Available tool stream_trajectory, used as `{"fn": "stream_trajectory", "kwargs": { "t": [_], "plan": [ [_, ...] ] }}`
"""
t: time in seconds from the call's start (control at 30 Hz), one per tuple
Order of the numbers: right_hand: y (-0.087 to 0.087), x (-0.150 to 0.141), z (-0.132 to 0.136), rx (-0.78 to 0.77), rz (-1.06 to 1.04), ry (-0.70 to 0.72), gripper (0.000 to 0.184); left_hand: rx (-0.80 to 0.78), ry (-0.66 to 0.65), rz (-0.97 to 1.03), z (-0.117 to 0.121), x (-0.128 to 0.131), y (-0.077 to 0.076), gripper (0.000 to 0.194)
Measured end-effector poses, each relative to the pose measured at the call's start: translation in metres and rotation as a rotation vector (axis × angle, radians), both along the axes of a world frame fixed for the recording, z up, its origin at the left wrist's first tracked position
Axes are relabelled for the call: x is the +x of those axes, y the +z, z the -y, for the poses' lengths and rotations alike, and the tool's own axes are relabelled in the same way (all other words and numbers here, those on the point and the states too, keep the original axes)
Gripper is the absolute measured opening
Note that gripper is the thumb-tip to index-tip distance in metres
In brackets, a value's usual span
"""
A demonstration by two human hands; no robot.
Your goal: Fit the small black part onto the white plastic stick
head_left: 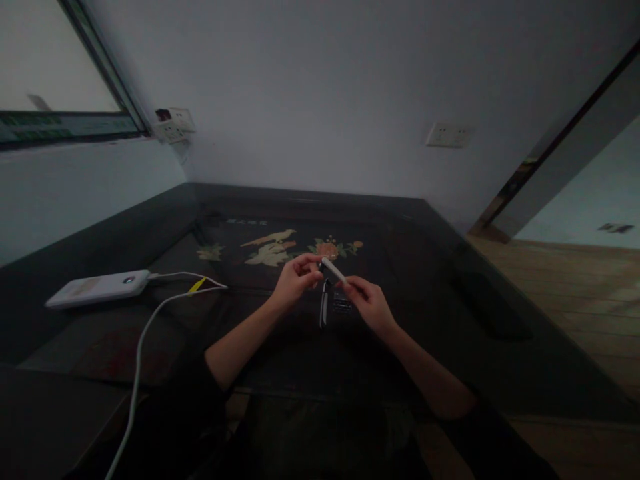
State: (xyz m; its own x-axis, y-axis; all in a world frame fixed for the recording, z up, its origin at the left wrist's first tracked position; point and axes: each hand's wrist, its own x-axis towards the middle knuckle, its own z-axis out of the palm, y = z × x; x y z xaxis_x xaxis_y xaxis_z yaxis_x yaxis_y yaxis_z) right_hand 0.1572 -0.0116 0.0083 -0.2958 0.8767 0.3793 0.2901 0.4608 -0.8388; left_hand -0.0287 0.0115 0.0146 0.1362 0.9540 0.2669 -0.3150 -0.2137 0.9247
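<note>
Both my hands meet above the dark table. My right hand pinches the lower end of a small white stick-shaped thing. My left hand has its fingers curled and pinched at the white thing's upper end. A slim dark and silver piece hangs down between the hands; what holds it is unclear in the dim light. A small dark gridded object lies on the table just under my right hand.
A white power bank lies at the table's left, with a white cable and a yellow tag running toward me. The tabletop has a bird and flower inlay. Wall sockets sit behind; wooden floor lies right.
</note>
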Motion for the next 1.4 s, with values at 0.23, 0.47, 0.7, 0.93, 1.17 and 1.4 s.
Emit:
{"fn": "stream_trajectory", "kwargs": {
  "t": [0.23, 0.47, 0.7, 0.93, 1.17, 1.4],
  "plan": [
    [0.0036, 0.0006, 0.0047, -0.022, 0.03, 0.088, 0.031, -0.003, -0.015, 0.049, 0.0014, -0.0002, 0.0018, 0.039],
    [0.0014, 0.0013, -0.0022, 0.003, -0.018, -0.057, 0.031, 0.01, -0.063, 0.075, 0.001, 0.0009, -0.0001, 0.038],
    [-0.0007, -0.0004, -0.0021, 0.005, -0.041, -0.07, 0.032, 0.017, -0.057, 0.065, -0.001, 0.0006, -0.0028, 0.04],
    [0.003, -0.002, 0.0053, -0.038, 0.008, 0.071, 0.033, 0.01, -0.022, 0.045, -0.0012, -0.0013, -0.001, 0.043],
    [0.0033, -0.0001, 0.0026, -0.008, 0.017, 0.039, 0.033, 0.002, -0.04, 0.055, 0.0017, -0.0001, -0.0005, 0.044],
    [-0.0013, 0.0005, -0.0038, 0.026, -0.012, -0.083, 0.033, 0.024, -0.07, 0.086, -0.0002, 0.0007, -0.0023, 0.042]
  ]
}}
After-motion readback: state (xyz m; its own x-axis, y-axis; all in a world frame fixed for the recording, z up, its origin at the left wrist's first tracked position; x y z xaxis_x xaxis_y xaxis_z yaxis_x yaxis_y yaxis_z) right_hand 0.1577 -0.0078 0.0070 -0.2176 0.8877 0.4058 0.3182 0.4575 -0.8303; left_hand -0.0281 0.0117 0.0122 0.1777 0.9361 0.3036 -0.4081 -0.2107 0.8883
